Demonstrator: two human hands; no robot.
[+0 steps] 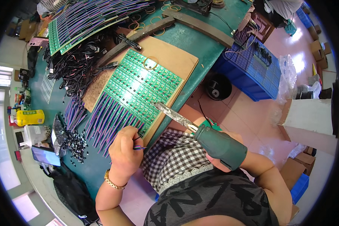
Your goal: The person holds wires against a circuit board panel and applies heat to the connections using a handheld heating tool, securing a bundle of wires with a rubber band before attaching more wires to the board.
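The green circuit panel lies on a brown board before me, a row of coloured wires fanning from its near left side. At its near corner my left hand pinches some wire ends. My right hand grips a soldering iron, its tip at the panel; I can't tell whether it touches. Black cables heap to the left.

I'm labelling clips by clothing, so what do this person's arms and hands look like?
Both forearms are bare, with no sleeve over them. The left hand is ungloved, and a gold-coloured linked band circles that wrist. The right hand is partly hidden; no glove shows on its visible part.
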